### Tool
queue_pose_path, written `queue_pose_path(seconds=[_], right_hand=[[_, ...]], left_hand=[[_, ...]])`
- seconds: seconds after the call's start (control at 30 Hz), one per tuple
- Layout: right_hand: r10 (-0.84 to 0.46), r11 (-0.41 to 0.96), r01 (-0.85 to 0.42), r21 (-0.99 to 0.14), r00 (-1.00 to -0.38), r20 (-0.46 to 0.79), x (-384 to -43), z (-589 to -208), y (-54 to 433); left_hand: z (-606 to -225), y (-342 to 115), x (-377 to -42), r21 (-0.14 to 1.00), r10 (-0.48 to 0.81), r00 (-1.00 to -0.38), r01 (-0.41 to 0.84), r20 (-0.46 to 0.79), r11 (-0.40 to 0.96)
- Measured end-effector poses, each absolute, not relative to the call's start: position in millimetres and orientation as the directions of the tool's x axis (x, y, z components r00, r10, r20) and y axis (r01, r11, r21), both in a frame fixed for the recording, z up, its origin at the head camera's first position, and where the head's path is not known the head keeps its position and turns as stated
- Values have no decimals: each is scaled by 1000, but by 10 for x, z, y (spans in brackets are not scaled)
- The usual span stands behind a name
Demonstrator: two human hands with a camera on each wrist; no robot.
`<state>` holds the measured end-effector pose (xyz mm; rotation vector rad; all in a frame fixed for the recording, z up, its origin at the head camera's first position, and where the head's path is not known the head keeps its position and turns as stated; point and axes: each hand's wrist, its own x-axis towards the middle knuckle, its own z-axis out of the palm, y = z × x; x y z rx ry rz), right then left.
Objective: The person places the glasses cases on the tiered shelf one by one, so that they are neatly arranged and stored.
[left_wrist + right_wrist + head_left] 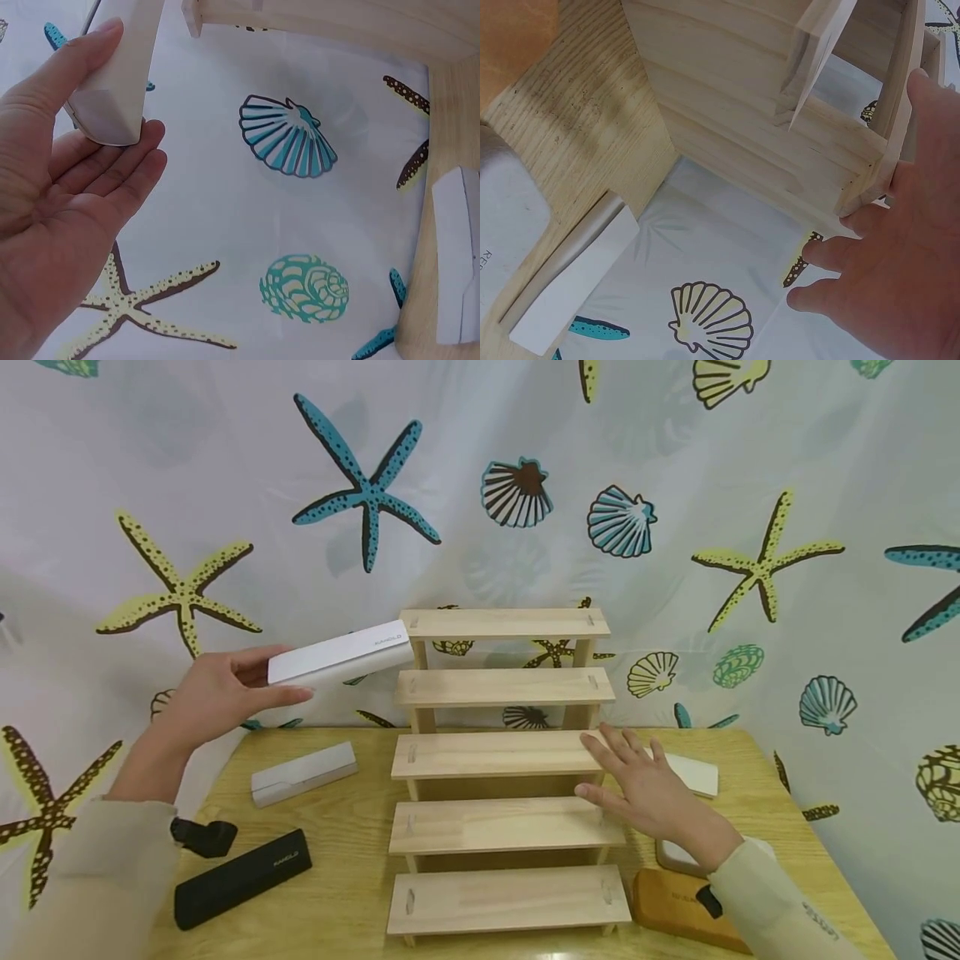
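My left hand (217, 697) grips the left end of a white glasses case (341, 653), thumb in front and fingers behind and under it. The long case is held in the air, tilted up to the right, its lettered end close to the left ends of the upper steps of a wooden stepped rack (498, 754). In the left wrist view the same case (124, 71) sits between thumb and curled fingers. My right hand (645, 785) lies with fingers spread at the right end of the rack's middle step, and in the right wrist view its fingers reach the step's edge.
Left of the rack, another white case (303, 772), a black case (243, 877) and a small black object (204, 837) lie on the wooden table (352, 893). To the right are an orange-brown case (686, 906) and white cases (693, 775), partly behind my right arm. A patterned curtain (510, 560) hangs behind.
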<state>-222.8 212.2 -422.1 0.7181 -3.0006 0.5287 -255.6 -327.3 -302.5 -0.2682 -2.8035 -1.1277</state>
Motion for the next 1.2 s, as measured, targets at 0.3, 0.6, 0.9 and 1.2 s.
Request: queue_pose_path(seconds=[0.3,0.6,0.9,1.2], right_hand=[[-440,839,-450,-305,-892,106,-2224,-4240,2116],[-440,840,-453,-298,-891,113,-2226,-4230,2109],[-446,838,-462,-290,-887,122,-2234,-4273,2114],[-441,841,-457,-289,-889,123,-2240,-4262,2130]], left_hand=[[-2934,-3088,-2771,653,172,-970,243,172,717],[-2823,-2869,-2952,659,190,-964,266,186,703],[-2786,-2660,-3163,671,202,-966,258,163,695],[-2709,-2485,-3272,672,213,-963,267,164,691]])
